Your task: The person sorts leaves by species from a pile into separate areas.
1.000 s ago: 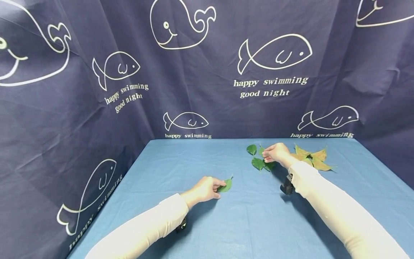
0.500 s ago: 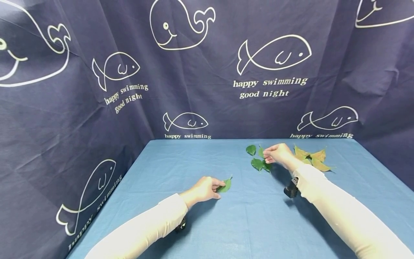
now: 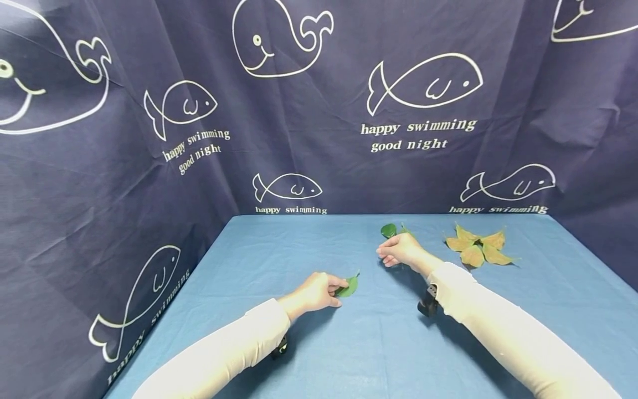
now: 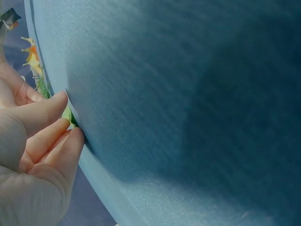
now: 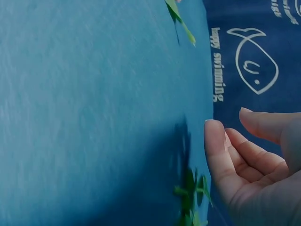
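Note:
My left hand (image 3: pixel 315 292) is low over the blue table, its fingertips resting on a green leaf (image 3: pixel 351 286). In the left wrist view, a bit of that leaf (image 4: pixel 69 115) shows between the thumb and fingers, which stand apart. My right hand (image 3: pixel 405 250) hovers over a group of green leaves at the back. Only a dark leaf (image 3: pixel 388 230) and the tip of another stick out behind it; the others are hidden in the head view. The right wrist view shows its thumb and forefinger apart with nothing between them, beside several green leaves (image 5: pixel 189 197).
To the right of the green group, several yellow-brown leaves (image 3: pixel 493 239) lie in a star shape. A blue cloth (image 3: pixel 279 249) covers the table. Dark curtains (image 3: pixel 309 138) printed with fish and whales rise behind it and on the left.
My right hand has moved left across the green leaves, hiding the lower ones and uncovering the yellow-brown leaves. The left hand and its leaf stay put.

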`<action>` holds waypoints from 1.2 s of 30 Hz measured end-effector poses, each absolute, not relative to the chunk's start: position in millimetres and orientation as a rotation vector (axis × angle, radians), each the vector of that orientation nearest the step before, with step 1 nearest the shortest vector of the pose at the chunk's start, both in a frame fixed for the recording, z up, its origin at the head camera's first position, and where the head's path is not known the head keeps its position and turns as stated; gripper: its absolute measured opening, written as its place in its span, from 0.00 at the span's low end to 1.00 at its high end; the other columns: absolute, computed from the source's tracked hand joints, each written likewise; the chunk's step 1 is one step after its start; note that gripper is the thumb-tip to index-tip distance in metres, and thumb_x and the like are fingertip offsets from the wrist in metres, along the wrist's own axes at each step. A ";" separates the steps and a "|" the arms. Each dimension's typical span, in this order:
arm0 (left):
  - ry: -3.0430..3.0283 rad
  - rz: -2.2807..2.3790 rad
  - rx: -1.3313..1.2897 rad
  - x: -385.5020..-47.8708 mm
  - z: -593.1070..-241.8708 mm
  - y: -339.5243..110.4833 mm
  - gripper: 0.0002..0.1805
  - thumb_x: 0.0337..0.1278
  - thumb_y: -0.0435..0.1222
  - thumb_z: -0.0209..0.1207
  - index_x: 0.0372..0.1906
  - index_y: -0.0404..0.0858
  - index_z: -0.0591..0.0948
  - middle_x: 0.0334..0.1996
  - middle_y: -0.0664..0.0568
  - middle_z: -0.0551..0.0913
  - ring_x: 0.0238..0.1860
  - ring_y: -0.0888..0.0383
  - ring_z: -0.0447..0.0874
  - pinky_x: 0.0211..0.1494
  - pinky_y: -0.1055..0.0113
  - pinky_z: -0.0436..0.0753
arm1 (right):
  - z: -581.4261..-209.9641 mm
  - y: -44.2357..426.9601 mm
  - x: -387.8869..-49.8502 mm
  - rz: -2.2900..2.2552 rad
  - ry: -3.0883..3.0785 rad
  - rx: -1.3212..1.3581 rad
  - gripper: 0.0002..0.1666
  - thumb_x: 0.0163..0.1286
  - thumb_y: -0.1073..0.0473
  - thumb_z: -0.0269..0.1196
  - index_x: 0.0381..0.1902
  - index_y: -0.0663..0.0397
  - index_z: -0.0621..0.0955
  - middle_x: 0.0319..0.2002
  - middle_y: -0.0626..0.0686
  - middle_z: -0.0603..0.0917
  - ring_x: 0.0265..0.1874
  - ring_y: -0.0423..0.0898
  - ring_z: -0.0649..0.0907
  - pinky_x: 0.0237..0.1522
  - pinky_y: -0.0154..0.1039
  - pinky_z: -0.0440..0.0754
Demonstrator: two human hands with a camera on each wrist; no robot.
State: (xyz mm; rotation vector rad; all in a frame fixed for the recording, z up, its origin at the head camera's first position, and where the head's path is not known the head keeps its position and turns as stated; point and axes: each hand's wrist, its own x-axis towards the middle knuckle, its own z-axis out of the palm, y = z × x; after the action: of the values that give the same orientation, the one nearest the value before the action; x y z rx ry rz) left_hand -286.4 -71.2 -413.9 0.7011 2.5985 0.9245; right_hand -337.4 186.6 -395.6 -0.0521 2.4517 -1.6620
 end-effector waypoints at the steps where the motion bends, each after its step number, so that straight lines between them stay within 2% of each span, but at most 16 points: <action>1: 2.598 0.923 0.702 -286.3 -414.0 -71.0 0.25 0.48 0.29 0.70 0.56 0.38 0.82 0.61 0.45 0.78 0.58 0.50 0.81 0.55 0.66 0.83 | -396.4 184.0 -336.6 -1.654 2.449 -0.056 0.18 0.66 0.68 0.62 0.50 0.80 0.78 0.36 0.68 0.87 0.23 0.44 0.86 0.37 0.44 0.88; 10: 2.627 0.899 0.731 -285.8 -412.9 -71.1 0.25 0.47 0.29 0.71 0.55 0.38 0.83 0.59 0.45 0.80 0.57 0.50 0.82 0.56 0.64 0.83 | -396.3 160.5 -334.3 -1.576 2.460 -0.087 0.17 0.66 0.66 0.63 0.48 0.75 0.81 0.40 0.69 0.86 0.29 0.48 0.88 0.40 0.43 0.88; 20: 2.632 0.916 0.749 -282.7 -412.6 -71.2 0.28 0.47 0.29 0.71 0.57 0.36 0.81 0.58 0.42 0.80 0.56 0.50 0.82 0.54 0.67 0.84 | -406.8 138.4 -328.7 -1.572 2.392 -0.094 0.16 0.60 0.72 0.65 0.46 0.77 0.81 0.36 0.66 0.88 0.24 0.43 0.85 0.37 0.40 0.88; 25: 2.614 0.985 0.737 -283.3 -414.7 -70.7 0.26 0.48 0.29 0.70 0.57 0.35 0.81 0.57 0.40 0.81 0.56 0.48 0.82 0.55 0.63 0.83 | -409.4 131.1 -324.0 -1.575 2.388 -0.067 0.14 0.58 0.76 0.65 0.43 0.76 0.82 0.34 0.66 0.88 0.23 0.44 0.86 0.36 0.40 0.88; 30: 2.625 1.089 0.725 -286.5 -417.7 -69.9 0.24 0.48 0.29 0.70 0.54 0.33 0.83 0.53 0.39 0.83 0.56 0.47 0.82 0.57 0.60 0.82 | -409.1 129.1 -322.8 -1.604 2.380 -0.050 0.13 0.58 0.77 0.64 0.42 0.76 0.83 0.35 0.67 0.87 0.23 0.46 0.86 0.37 0.42 0.88; 36: 2.671 1.154 0.696 -294.0 -417.9 -66.9 0.21 0.50 0.30 0.69 0.52 0.32 0.83 0.50 0.40 0.85 0.53 0.46 0.84 0.57 0.59 0.83 | -404.8 131.0 -323.2 -1.638 2.326 -0.031 0.15 0.59 0.76 0.64 0.45 0.77 0.82 0.38 0.66 0.87 0.22 0.44 0.86 0.38 0.42 0.88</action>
State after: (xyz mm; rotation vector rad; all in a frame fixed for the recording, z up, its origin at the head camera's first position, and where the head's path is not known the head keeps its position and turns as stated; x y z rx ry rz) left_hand -294.0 -66.9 -417.9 0.6955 2.6713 1.1536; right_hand -323.2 131.0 -404.8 -0.0311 2.3258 -1.6384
